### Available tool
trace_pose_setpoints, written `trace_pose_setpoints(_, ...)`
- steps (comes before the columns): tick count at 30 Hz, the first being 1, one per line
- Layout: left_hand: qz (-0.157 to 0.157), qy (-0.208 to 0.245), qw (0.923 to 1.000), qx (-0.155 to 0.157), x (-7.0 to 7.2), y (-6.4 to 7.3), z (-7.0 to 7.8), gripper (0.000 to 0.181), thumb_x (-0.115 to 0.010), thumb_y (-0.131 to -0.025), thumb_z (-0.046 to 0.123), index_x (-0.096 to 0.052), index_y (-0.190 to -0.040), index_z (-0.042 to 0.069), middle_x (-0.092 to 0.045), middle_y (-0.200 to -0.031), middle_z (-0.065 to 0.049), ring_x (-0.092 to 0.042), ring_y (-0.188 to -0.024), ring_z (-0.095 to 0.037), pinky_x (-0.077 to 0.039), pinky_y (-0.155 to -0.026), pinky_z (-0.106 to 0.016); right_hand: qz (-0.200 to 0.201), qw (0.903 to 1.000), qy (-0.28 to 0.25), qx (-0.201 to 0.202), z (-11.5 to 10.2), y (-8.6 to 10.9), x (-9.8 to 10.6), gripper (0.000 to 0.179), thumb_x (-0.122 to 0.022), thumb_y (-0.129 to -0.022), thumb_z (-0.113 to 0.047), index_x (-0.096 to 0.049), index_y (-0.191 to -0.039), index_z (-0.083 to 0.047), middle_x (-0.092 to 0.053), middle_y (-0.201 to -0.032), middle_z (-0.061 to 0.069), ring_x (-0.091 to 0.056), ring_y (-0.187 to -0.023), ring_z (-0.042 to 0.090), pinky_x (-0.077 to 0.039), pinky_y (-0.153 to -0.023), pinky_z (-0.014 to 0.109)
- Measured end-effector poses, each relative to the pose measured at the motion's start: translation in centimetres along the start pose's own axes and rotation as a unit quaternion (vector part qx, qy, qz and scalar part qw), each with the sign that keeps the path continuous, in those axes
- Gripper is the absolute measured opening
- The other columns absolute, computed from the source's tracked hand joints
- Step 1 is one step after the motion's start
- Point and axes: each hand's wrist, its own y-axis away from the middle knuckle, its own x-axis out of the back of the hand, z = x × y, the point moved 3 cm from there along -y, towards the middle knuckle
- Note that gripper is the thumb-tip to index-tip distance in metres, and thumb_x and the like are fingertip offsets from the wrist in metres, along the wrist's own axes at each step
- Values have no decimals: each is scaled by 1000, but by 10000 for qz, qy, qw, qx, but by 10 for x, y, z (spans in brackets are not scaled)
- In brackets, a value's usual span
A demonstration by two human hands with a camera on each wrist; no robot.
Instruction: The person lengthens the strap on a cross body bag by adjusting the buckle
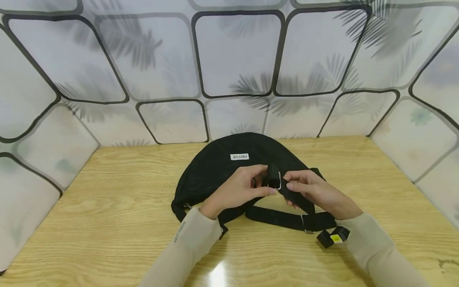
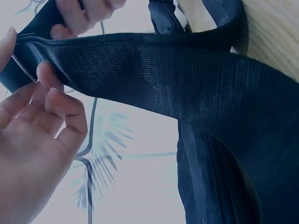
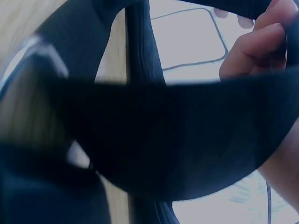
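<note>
A black crescent-shaped bag (image 1: 215, 171) with a small white label (image 1: 239, 156) lies on the table. Above its right part, my left hand (image 1: 236, 187) pinches the black strap (image 1: 295, 197) at a thin metal buckle (image 1: 279, 180). Just right of the buckle, my right hand (image 1: 319, 191) grips the same strap between thumb and fingers. The left wrist view shows the wide webbing (image 2: 126, 70) running from the left fingertips toward the bag. In the right wrist view a loop of strap (image 3: 187, 135) hangs close and blurred, covering part of the right hand (image 3: 257, 51).
A second metal slider (image 1: 307, 224) sits on the lower strap near the right wrist. Black blocks with a yellow mark (image 1: 336, 238) are at that wrist. Patterned cloth walls (image 1: 236, 56) enclose the wooden table (image 1: 118, 191) at the back and sides.
</note>
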Motion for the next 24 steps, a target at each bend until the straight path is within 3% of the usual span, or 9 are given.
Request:
trace_pose_setpoints(8,-94,-11,10000,28,-4,-1,0,32,-75,-94,12,-64,-123,3,-61,-86,-5,-52,-67,-6,-43,-58,-24,97,9997,2,243,0,-1,-1,26,-41,-107,3,-63,-106,-10,-69,-82,-1,-64,-68,9,-53,-61,25)
trace_pose_setpoints(15,-121,-18,9999,-113,-13,2,3,35,-76,-94,12,-63,-125,3,-60,-87,-4,-51,-66,-5,-44,-57,-23,-217,9982,-148,544,-1,-4,-7,28,-40,-108,2,-65,-111,-10,-70,-88,-1,-65,-75,9,-54,-64,23)
trace_pose_setpoints(19,-36,-41,9997,-230,-8,3,5,33,-76,-93,12,-64,-123,3,-61,-87,-3,-52,-66,-5,-44,-56,-24,-170,9991,4,380,-1,-2,-3,24,-41,-108,1,-64,-108,-8,-70,-87,0,-65,-74,10,-54,-64,26)
trace_pose_setpoints(24,210,-87,9994,-257,2,1,3,19,-75,-94,12,-65,-109,6,-60,-84,-2,-52,-68,-7,-44,-58,-27,15,9994,218,283,0,2,5,26,-42,-107,2,-66,-107,-8,-69,-85,-1,-64,-70,10,-55,-63,28)
